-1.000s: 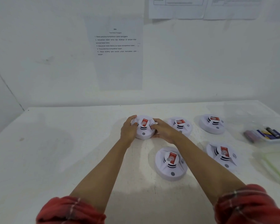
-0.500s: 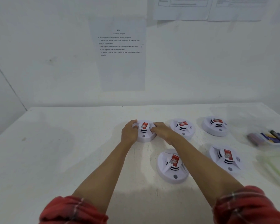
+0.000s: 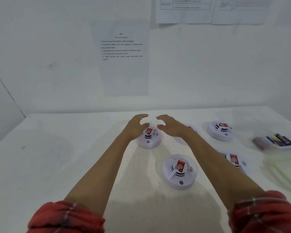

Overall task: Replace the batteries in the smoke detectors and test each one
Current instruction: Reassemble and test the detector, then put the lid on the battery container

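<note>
Both my hands are empty and spread wide above the counter: my left hand (image 3: 136, 126) hovers just over the left side of a round white plastic smoke detector with a red label (image 3: 149, 137), and my right hand (image 3: 170, 125) hangs beside it on the right, fingers curved, touching nothing. This detector sits near the middle of the white counter (image 3: 57, 157), toward the back edge. Four more detectors of the same kind lie around: one near the front (image 3: 179, 171), one half hidden under my right forearm (image 3: 189, 130), one toward the back right (image 3: 220, 130), and one at the right behind my arm (image 3: 236, 163). A clear tray with dark cylindrical batteries (image 3: 275, 142) stands at the right edge. I judge no detector is opened yet. The risk I see: all five look alike, so I may lose track of which one is done; also my right forearm could push the hidden detector.
</note>
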A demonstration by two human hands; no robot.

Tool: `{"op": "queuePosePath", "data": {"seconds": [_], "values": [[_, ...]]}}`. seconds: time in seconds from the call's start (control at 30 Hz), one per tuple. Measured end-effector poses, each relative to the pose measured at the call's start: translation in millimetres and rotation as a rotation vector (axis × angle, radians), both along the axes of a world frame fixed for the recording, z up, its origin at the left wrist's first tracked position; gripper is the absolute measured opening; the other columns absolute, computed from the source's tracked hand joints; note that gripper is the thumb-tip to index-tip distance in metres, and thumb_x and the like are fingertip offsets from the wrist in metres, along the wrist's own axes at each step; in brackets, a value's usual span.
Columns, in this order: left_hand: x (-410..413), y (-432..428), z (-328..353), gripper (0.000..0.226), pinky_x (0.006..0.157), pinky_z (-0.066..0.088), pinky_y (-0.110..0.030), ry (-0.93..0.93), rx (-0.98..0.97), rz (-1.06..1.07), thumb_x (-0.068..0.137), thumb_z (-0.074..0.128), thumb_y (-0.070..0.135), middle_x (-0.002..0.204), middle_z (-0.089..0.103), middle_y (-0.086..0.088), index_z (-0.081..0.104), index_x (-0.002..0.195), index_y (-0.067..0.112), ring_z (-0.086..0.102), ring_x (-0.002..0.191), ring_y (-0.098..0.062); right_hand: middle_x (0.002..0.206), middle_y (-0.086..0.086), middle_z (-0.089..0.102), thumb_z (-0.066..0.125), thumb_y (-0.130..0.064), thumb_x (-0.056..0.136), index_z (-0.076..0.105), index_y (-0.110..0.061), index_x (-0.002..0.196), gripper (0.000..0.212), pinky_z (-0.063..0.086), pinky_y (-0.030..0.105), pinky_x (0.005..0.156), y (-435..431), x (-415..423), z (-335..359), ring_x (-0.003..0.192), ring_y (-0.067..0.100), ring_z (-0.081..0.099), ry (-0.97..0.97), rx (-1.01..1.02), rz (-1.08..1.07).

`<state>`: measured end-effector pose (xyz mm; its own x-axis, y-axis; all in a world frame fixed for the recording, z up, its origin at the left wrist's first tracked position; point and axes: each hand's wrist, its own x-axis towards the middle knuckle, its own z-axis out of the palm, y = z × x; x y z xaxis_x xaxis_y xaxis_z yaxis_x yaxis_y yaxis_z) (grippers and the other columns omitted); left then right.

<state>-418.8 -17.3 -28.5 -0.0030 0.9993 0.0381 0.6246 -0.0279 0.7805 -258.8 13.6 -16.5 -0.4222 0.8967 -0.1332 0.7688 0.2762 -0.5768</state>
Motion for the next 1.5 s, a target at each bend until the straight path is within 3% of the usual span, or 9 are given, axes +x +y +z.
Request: {"op": "queuePosePath", "data": {"seconds": [0.3, 0.47, 0.6, 0.87, 1.0, 1.1, 1.2, 1.37, 1.5], "values": [[11, -8, 12, 0.046, 0.108, 0.022, -0.022, 0.105, -0.014, -0.076, 0.096, 0.049, 0.017, 0.151, 0.032, -0.001, 0.039, 0.14, 0.016, 0.028, 0.139, -0.016, 0.155, 0.002, 0.02, 0.04, -0.023, 0.099, 0.024, -0.011, 0.146, 0.051, 0.019, 0.031, 0.113, -11, 14, 13, 0.142, 0.019, 0.019, -0.028, 0.031, 0.016], [28, -11, 16, 0.046, 0.091, 0.027, -0.008, 0.125, -0.006, -0.065, 0.096, 0.048, 0.017, 0.151, 0.03, -0.001, 0.038, 0.141, 0.015, 0.03, 0.137, -0.016, 0.155, 0.001, 0.019, 0.041, -0.026, 0.098, 0.024, -0.014, 0.146, 0.052, 0.023, 0.033, 0.112, -14, 34, 14, 0.142, 0.019, 0.022, -0.027, 0.032, 0.006], [57, -15, 20, 0.046, 0.11, 0.022, -0.026, 0.168, 0.012, -0.042, 0.096, 0.048, 0.019, 0.151, 0.032, -0.002, 0.038, 0.141, 0.015, 0.028, 0.139, -0.018, 0.155, 0.0, 0.02, 0.042, -0.028, 0.098, 0.024, -0.014, 0.145, 0.052, 0.024, 0.033, 0.112, -13, 62, 16, 0.141, 0.018, 0.022, -0.051, 0.046, 0.02], [143, -24, 16, 0.048, 0.114, 0.019, -0.03, 0.116, 0.024, 0.045, 0.095, 0.05, 0.018, 0.151, 0.031, -0.004, 0.037, 0.141, 0.012, 0.026, 0.14, -0.02, 0.156, 0.002, 0.018, 0.043, -0.026, 0.097, 0.023, -0.012, 0.146, 0.055, 0.02, 0.031, 0.113, -10, 143, 22, 0.143, 0.019, 0.018, -0.122, 0.067, 0.124], [185, -32, 15, 0.049, 0.112, 0.029, -0.039, 0.042, 0.009, 0.058, 0.089, 0.055, 0.032, 0.145, 0.04, -0.008, 0.046, 0.134, 0.016, 0.038, 0.134, -0.027, 0.156, 0.002, 0.018, 0.042, -0.026, 0.098, 0.022, -0.012, 0.146, 0.054, 0.02, 0.031, 0.113, -14, 185, 22, 0.143, 0.018, 0.018, -0.118, 0.06, 0.137], [209, -39, 15, 0.047, 0.108, 0.026, -0.025, 0.077, -0.008, 0.07, 0.094, 0.051, 0.021, 0.148, 0.034, -0.003, 0.04, 0.139, 0.016, 0.037, 0.133, -0.02, 0.156, 0.002, 0.018, 0.043, -0.028, 0.097, 0.023, -0.013, 0.146, 0.054, 0.02, 0.032, 0.114, -20, 211, 22, 0.143, 0.018, 0.019, -0.107, 0.056, 0.118], [231, -44, 17, 0.048, 0.111, 0.022, -0.028, 0.119, 0.013, 0.037, 0.096, 0.049, 0.02, 0.151, 0.031, -0.004, 0.036, 0.141, 0.014, 0.03, 0.138, -0.019, 0.155, 0.002, 0.02, 0.045, -0.027, 0.096, 0.026, -0.013, 0.145, 0.054, 0.023, 0.034, 0.113, -28, 234, 22, 0.142, 0.02, 0.022, -0.086, 0.047, 0.101], [270, -58, 20, 0.043, 0.107, 0.024, -0.027, 0.17, 0.024, -0.027, 0.096, 0.047, 0.014, 0.147, 0.038, -0.009, 0.04, 0.138, 0.005, 0.031, 0.137, -0.021, 0.127, 0.006, 0.051, 0.05, -0.022, 0.09, 0.051, -0.008, 0.123, 0.035, 0.038, 0.035, 0.096, -44, 273, 22, 0.119, 0.027, 0.048, -0.038, 0.06, 0.084], [305, -64, 19, 0.042, 0.106, 0.028, -0.032, 0.187, 0.021, -0.057, 0.095, 0.047, 0.015, 0.144, 0.04, -0.007, 0.043, 0.136, 0.009, 0.035, 0.135, -0.024, 0.146, 0.006, 0.033, 0.043, -0.014, 0.097, 0.032, -0.004, 0.141, 0.046, 0.025, 0.022, 0.1, -57, 315, 23, 0.134, 0.022, 0.033, -0.068, 0.088, 0.069]]}}
